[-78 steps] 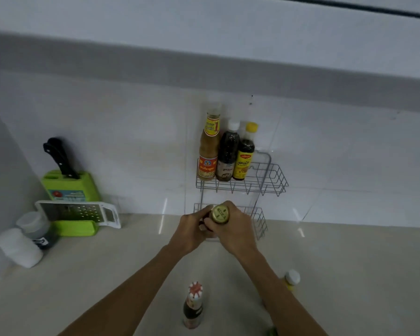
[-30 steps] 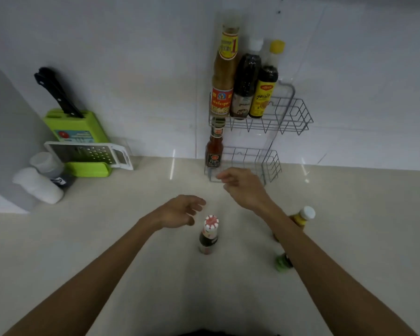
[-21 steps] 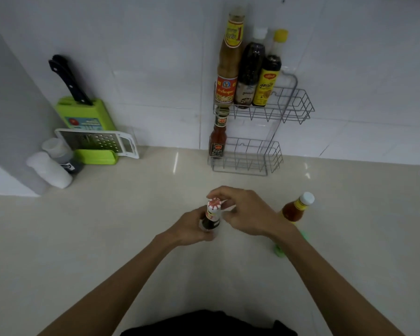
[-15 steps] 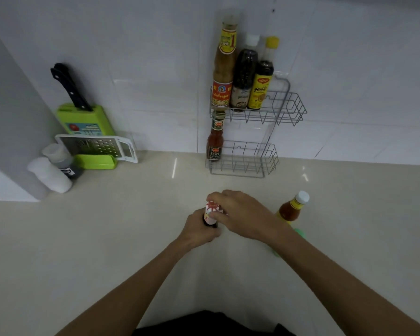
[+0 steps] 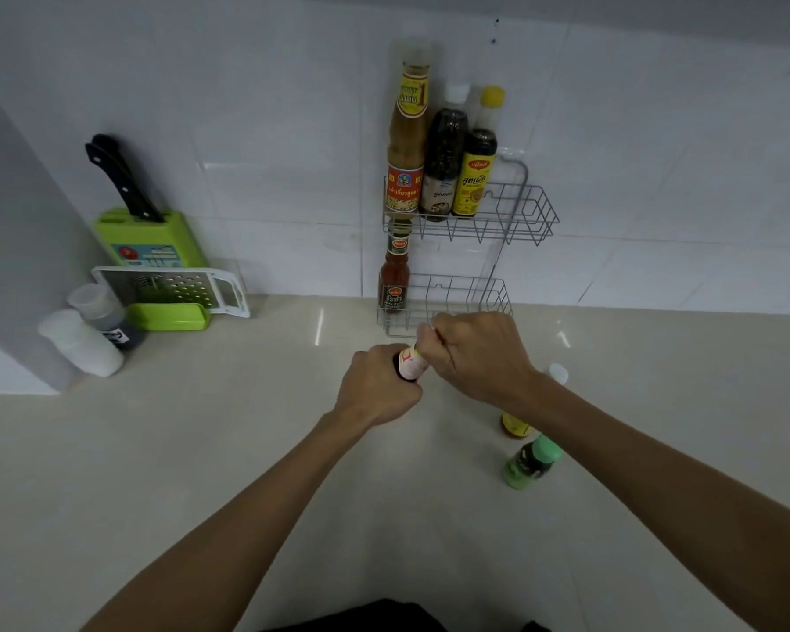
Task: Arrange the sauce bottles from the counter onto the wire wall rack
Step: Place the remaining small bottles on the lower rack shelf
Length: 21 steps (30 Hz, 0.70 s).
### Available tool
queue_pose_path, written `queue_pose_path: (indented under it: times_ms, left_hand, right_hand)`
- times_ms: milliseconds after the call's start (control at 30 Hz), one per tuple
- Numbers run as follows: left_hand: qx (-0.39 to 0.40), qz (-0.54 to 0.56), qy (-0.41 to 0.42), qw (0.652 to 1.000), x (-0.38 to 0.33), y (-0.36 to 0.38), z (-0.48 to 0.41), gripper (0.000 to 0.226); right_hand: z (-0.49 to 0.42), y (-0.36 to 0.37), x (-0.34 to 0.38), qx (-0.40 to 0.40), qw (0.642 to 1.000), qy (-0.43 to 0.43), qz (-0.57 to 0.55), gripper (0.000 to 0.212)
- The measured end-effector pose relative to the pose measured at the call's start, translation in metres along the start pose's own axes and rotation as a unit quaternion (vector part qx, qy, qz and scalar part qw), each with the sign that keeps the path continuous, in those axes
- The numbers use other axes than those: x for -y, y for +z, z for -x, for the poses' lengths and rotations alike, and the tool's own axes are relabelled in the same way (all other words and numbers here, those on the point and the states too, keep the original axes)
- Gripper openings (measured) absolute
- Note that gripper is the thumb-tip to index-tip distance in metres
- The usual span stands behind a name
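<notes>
We grip a small bottle [image 5: 410, 363] in both hands, left hand [image 5: 377, 389] and right hand [image 5: 475, 355] fingers closed, above the pale surface [image 5: 201, 449] by the white-tiled wall [image 5: 270, 152].

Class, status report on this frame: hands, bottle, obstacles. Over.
Left hand and right hand both gripping small bottle. Near lower shelf. Nothing blocking.

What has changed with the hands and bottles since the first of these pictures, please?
The red sauce bottle was let go in the rack's lower basket. Both hands came back: the left hand now grips the dark bottle, the right hand its cap. The three top bottles stayed.
</notes>
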<state>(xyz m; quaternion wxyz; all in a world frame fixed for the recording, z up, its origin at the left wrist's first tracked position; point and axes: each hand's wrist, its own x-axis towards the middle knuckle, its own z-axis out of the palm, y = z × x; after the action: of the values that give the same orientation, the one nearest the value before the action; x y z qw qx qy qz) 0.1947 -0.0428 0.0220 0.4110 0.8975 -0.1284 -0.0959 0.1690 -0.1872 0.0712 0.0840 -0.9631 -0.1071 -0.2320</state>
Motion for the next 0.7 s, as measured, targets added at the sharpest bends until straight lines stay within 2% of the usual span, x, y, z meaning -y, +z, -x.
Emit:
queue_pose_path:
  times_ms: [67, 133, 200, 267, 333, 367, 400, 467, 567, 633, 700]
  left_hand:
    - [-0.032, -0.005, -0.027, 0.999, -0.002, 0.004, -0.001, 0.019]
    - [-0.011, 0.009, -0.056, 0.998, -0.003, 0.006, -0.002, 0.02]
    - [0.03, 0.027, -0.062, 0.997, -0.004, -0.004, -0.006, 0.018]
    - [0.153, 0.051, -0.035, 0.986, -0.006, -0.027, -0.013, 0.017]
    - [0.319, 0.057, -0.002, 0.946, -0.011, -0.052, -0.018, 0.021]
    - [0.364, 0.05, 0.009, 0.93, -0.014, -0.06, -0.018, 0.023]
    - [0.376, 0.039, 0.019, 0.926, -0.018, -0.065, -0.017, 0.024]
    - [0.304, 0.024, 0.018, 0.952, -0.024, -0.065, -0.015, 0.023]
    - [0.078, 0.006, 0.004, 0.997, -0.027, -0.05, -0.015, 0.022]
    - [0.002, 0.019, -0.009, 1.0, -0.025, -0.04, -0.017, 0.021]
    - [-0.009, 0.03, -0.021, 0.999, -0.021, -0.033, -0.022, 0.021]
  right_hand:
    - [-0.002, 0.002, 0.002, 0.056, 0.997, 0.045, 0.011, 0.036]
    - [-0.007, -0.001, 0.005, 0.102, 0.993, 0.039, 0.046, 0.024]
    - [-0.015, -0.008, 0.006, 0.112, 0.992, 0.038, 0.046, 0.032]
    - [-0.023, -0.015, 0.005, 0.072, 0.997, 0.002, 0.027, 0.051]
    - [-0.026, -0.02, 0.005, 0.035, 0.996, -0.082, 0.017, 0.051]
    - [-0.027, -0.023, 0.005, 0.023, 0.993, -0.115, 0.009, 0.048]
    - [-0.028, -0.024, 0.004, 0.014, 0.992, -0.129, 0.003, 0.046]
    - [-0.032, -0.025, 0.007, -0.029, 0.993, -0.11, 0.006, 0.041]
    - [-0.039, -0.02, 0.016, -0.07, 0.996, -0.028, 0.04, 0.037]
    - [-0.042, -0.016, 0.019, -0.027, 0.996, 0.069, 0.045, 0.038]
    - [-0.045, -0.012, 0.02, 0.037, 0.988, 0.152, -0.003, 0.039]
